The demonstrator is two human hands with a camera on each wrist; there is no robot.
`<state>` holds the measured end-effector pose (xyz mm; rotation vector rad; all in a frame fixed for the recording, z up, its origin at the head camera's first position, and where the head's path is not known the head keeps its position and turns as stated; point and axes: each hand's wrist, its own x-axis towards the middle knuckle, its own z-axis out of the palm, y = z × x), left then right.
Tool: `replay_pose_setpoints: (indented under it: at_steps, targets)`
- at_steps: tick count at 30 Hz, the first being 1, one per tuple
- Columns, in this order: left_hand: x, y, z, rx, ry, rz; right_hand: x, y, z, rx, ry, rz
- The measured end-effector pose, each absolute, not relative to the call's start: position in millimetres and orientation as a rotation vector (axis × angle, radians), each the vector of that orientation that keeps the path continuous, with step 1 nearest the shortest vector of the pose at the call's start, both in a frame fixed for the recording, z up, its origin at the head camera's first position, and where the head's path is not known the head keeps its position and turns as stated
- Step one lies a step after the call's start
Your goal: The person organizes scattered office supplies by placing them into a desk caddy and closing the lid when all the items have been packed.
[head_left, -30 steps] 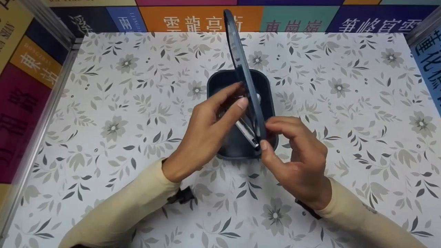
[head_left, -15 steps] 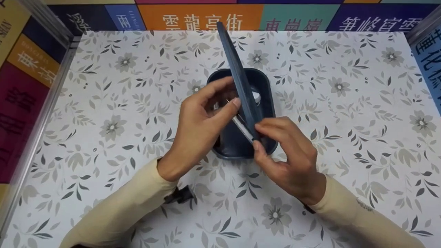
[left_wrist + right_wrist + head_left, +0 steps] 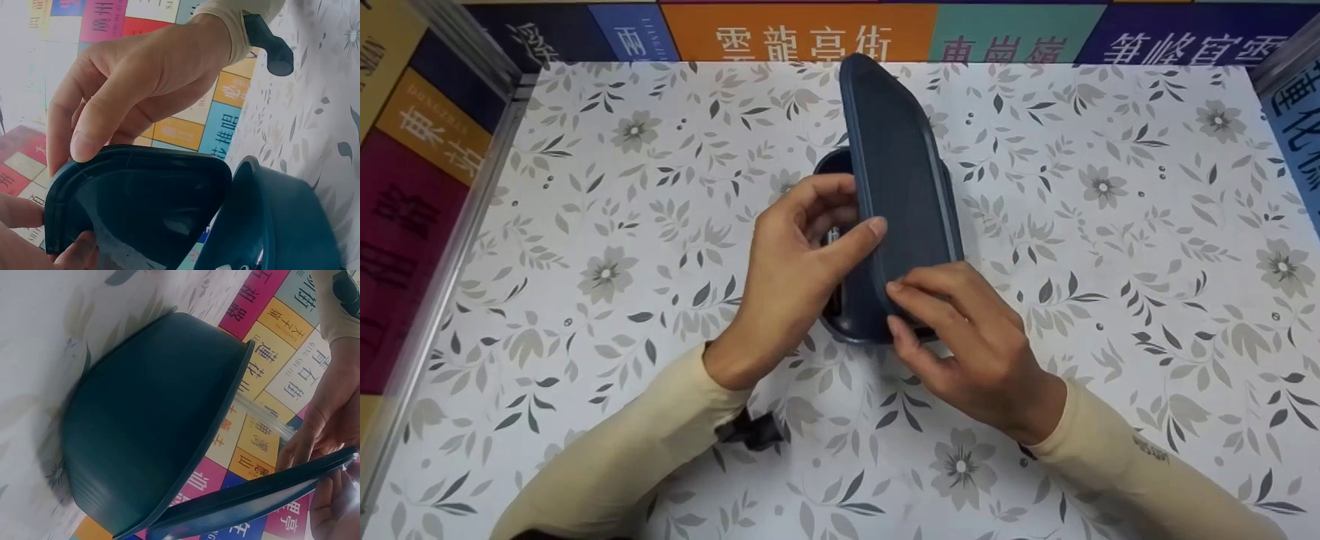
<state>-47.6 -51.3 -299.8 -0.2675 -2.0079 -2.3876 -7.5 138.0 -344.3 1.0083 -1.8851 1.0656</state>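
Note:
A dark blue lid [image 3: 904, 180] stands tilted over a matching box [image 3: 864, 328], its right side down by the box's right rim and its left side raised. My left hand [image 3: 802, 259] holds the raised left edge, thumb on the upper face and fingers behind. My right hand [image 3: 971, 349] pinches the lid's near corner between thumb and fingers. In the left wrist view, the lid [image 3: 146, 202] leans against the box's rim [image 3: 253, 166], and small items show at the box's bottom. The lid hides most of the inside.
The box stands on a white tabletop [image 3: 1110, 285] with a grey leaf and flower print. Panels with coloured blocks and lettering [image 3: 802, 34] rise along the far edge and both sides. A black strap end [image 3: 754, 431] hangs below the left sleeve.
The lid has swung from nearly edge-on to lean rightward, so its broad face now shows. The right hand has shifted left with it. A pen and a white item in the box are now covered.

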Motion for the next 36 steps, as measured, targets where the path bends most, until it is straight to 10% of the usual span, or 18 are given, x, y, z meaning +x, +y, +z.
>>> replay_pose_setpoints:
  at_steps: [36]
  targets:
    - [-47, -76, -331, -0.085, -1.617, -2.828, -65, 205, -354, 0.134, -2.427, 1.666]
